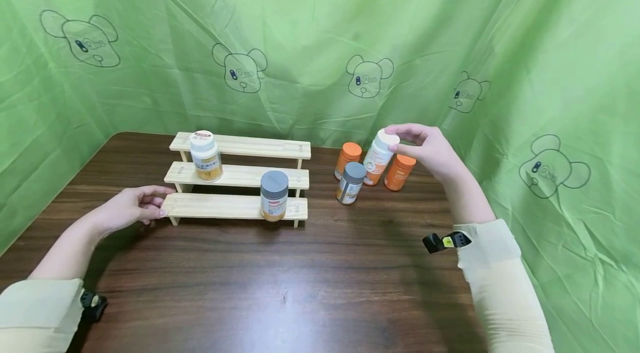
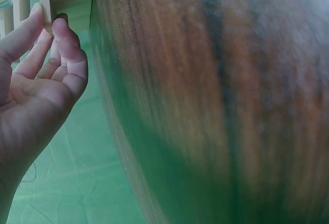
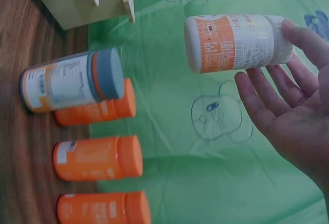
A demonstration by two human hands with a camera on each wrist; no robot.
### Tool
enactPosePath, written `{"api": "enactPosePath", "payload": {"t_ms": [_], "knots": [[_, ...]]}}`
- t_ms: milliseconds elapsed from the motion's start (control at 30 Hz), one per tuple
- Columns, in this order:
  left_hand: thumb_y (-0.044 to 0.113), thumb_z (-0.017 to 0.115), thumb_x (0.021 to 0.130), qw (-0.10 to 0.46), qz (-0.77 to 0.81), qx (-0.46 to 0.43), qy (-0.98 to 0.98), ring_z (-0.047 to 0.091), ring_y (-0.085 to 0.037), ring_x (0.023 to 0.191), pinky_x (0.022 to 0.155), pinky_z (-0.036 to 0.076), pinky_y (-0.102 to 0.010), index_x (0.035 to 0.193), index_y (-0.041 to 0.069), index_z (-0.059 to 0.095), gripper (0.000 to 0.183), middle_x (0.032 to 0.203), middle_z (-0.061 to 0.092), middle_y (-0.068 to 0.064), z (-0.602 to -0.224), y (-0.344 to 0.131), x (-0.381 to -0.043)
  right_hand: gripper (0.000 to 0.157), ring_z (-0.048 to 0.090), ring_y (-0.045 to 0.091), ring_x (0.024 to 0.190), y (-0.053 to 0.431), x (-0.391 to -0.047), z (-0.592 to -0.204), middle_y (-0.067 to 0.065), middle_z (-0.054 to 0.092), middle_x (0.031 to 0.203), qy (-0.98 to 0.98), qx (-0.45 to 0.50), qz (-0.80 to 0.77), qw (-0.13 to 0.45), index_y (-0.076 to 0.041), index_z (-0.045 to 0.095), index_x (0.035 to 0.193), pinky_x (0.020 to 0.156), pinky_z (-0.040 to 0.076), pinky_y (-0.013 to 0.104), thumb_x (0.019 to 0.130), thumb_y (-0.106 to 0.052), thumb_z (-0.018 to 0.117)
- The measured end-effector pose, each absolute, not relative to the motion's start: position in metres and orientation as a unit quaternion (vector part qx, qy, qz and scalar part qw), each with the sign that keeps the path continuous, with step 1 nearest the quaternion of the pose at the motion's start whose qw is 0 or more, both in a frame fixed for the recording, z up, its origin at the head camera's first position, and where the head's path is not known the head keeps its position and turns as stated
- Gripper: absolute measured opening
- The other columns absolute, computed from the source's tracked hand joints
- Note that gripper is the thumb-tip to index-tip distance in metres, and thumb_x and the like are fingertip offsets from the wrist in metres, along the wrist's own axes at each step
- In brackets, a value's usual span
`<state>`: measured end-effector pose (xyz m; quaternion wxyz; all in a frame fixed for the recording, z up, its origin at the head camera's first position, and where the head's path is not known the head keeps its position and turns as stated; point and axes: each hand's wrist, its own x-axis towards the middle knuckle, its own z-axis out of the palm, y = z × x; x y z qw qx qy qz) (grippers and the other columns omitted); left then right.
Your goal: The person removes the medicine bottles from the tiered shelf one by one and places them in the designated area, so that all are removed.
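- R hand [image 1: 427, 153]: thumb + fingertips grasping the white cap [image 3: 280, 39] of the white-and-orange bottle [image 1: 377, 158].
- Bottle's location: R side of the table [image 1: 280, 286], held up off the wood per the right wrist view, near the orange jars [image 1: 348, 158] & the grey-capped jar [image 1: 351, 183].
- Looks like rigid plastic: prob. stiff & light, though contents are hidden, so wt. is a guess.
- Smooth label prob. a bit slippery; not fragile, I'd say. A bump might tip a neighbour.
- Cap grip OK if it's screwed tight; mid-body = surer, but w/ jars crowding round, the top's easier to reach.
- L hand [image 1: 125, 209]: thumb & fingers pinching the L end of the wooden rack [image 1: 220, 207], bottom step. Thin slats: stiff, prob. light, easily shoved; low end hold suits.
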<state>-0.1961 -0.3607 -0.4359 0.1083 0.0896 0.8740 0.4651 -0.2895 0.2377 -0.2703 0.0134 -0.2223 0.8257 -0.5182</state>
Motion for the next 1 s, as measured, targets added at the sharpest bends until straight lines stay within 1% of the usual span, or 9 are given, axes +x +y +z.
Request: {"api": "enactPosePath", "payload": {"t_ms": [133,233,467,633,800,1000], "knots": [[0.008,0.066,0.086,0.106,0.465,0.092,0.874,0.062,-0.014,0.074,0.061,0.052,-0.032,0.136,-0.011,0.037,0.061,0.103,0.061,-0.019,-0.434,-0.358,-0.197,0.039,0.058,0.009,0.110,0.250,-0.288,-0.279,-0.005,0.065,0.118,0.833,-0.200,-0.515,0.008,-0.009,0.064,0.119,0.085,0.049,0.021,0.082,-0.016,0.074],[0.008,0.066,0.086,0.107,0.466,0.090,0.874,0.062,-0.014,0.074,0.061,0.052,-0.032,0.136,-0.011,0.037,0.061,0.103,0.062,-0.019,-0.434,-0.357,-0.198,0.040,0.059,0.008,0.108,0.258,-0.288,-0.285,-0.006,0.065,0.116,0.836,-0.190,-0.515,0.009,-0.007,0.063,0.119,0.085,0.049,0.021,0.083,-0.017,0.074],[0.012,0.067,0.086,0.114,0.465,0.088,0.874,0.061,-0.014,0.073,0.061,0.052,-0.031,0.137,-0.009,0.036,0.063,0.105,0.061,-0.020,-0.434,-0.357,-0.199,0.039,0.063,0.008,0.098,0.272,-0.291,-0.301,-0.008,0.068,0.106,0.823,-0.180,-0.539,0.013,-0.002,0.062,0.119,0.080,0.051,0.022,0.083,-0.012,0.073],[0.012,0.067,0.086,0.114,0.461,0.084,0.876,0.061,-0.014,0.073,0.062,0.052,-0.031,0.138,-0.008,0.037,0.063,0.106,0.061,-0.020,-0.434,-0.358,-0.198,0.040,0.064,0.010,0.093,0.277,-0.295,-0.313,-0.009,0.069,0.101,0.820,-0.170,-0.546,0.013,-0.001,0.062,0.119,0.077,0.052,0.023,0.083,-0.012,0.073],[0.011,0.067,0.087,0.111,0.456,0.083,0.879,0.062,-0.014,0.072,0.061,0.052,-0.031,0.137,-0.009,0.036,0.063,0.106,0.061,-0.021,-0.433,-0.358,-0.197,0.042,0.063,0.010,0.093,0.278,-0.299,-0.329,-0.008,0.069,0.102,0.823,-0.158,-0.545,0.016,-0.001,0.061,0.121,0.077,0.052,0.023,0.083,-0.015,0.073],[0.011,0.067,0.087,0.111,0.454,0.084,0.880,0.062,-0.014,0.073,0.061,0.052,-0.031,0.137,-0.010,0.036,0.062,0.106,0.061,-0.021,-0.433,-0.358,-0.196,0.043,0.063,0.011,0.098,0.280,-0.306,-0.349,-0.007,0.066,0.108,0.836,-0.131,-0.532,0.026,-0.006,0.063,0.120,0.081,0.050,0.023,0.081,-0.021,0.075]]}}
